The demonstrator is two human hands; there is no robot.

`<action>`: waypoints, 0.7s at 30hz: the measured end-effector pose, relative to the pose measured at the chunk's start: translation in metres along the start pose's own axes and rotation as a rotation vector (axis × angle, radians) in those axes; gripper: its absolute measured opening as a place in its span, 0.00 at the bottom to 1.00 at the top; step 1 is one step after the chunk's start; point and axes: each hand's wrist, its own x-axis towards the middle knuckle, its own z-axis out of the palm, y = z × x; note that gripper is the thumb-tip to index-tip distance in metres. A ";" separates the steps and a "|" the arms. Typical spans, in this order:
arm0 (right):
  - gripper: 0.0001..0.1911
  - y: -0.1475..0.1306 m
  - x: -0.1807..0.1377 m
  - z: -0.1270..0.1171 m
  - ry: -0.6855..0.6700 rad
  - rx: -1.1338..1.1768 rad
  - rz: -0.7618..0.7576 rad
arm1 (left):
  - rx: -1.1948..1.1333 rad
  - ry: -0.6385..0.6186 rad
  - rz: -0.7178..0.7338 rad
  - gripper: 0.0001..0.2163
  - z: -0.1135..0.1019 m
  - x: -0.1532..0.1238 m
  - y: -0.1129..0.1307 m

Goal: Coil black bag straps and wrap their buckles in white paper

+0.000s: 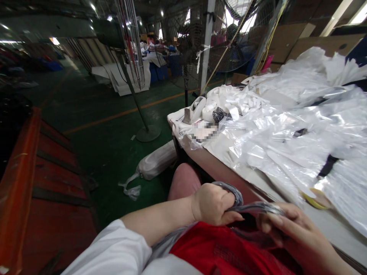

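Note:
My left hand (212, 204) is a closed fist around a grey cord or strap (233, 193) that loops over its knuckles. My right hand (289, 225) pinches the same grey strap farther right, fingers curled on it. Both hands sit low in front of me, over a red garment (223, 250) in my lap, just below the table's near edge. The strap runs between the two hands.
A table (226, 168) at right is piled with clear plastic bags (301, 133) and white items; a tape dispenser (192, 110) stands at its far corner. A bagged roll (156, 164) lies on the green floor. A fan stand (147, 131) and a red rack (43, 183) are to the left.

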 end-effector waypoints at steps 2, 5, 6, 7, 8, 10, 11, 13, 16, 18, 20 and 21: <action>0.21 0.003 0.012 -0.015 0.149 -0.088 -0.002 | -0.181 -0.106 -0.094 0.24 0.000 0.001 0.008; 0.21 0.013 0.028 -0.018 0.218 -0.212 -0.056 | -0.776 -0.270 -0.336 0.30 -0.006 0.003 0.016; 0.21 0.017 0.031 -0.016 0.173 -0.229 -0.072 | -0.980 -0.287 -0.415 0.31 -0.009 0.004 0.017; 0.21 0.021 0.033 -0.012 0.103 -0.235 -0.086 | -1.153 -0.271 -0.476 0.31 -0.014 0.006 0.017; 0.21 0.025 0.034 -0.008 0.021 -0.229 -0.099 | -1.291 -0.230 -0.511 0.31 -0.019 0.007 0.015; 0.22 0.031 0.034 0.001 -0.109 -0.197 -0.120 | -1.473 -0.128 -0.538 0.30 -0.030 0.011 0.011; 0.22 0.035 0.034 0.005 -0.141 -0.178 -0.121 | -1.536 -0.089 -0.539 0.30 -0.036 0.014 0.009; 0.25 0.040 0.035 0.011 -0.122 -0.150 -0.100 | -1.631 -0.002 -0.543 0.29 -0.047 0.019 0.004; 0.27 0.043 0.040 0.011 0.057 -0.099 -0.052 | -1.694 0.152 -0.536 0.29 -0.058 0.025 -0.002; 0.26 0.041 0.043 0.006 0.153 -0.070 -0.040 | -1.712 0.225 -0.527 0.29 -0.060 0.028 -0.004; 0.25 0.038 0.046 0.002 0.166 -0.075 -0.035 | -1.732 0.255 -0.511 0.29 -0.060 0.031 -0.006; 0.25 0.036 0.047 0.000 0.143 -0.091 -0.026 | -1.743 0.262 -0.498 0.29 -0.059 0.032 -0.006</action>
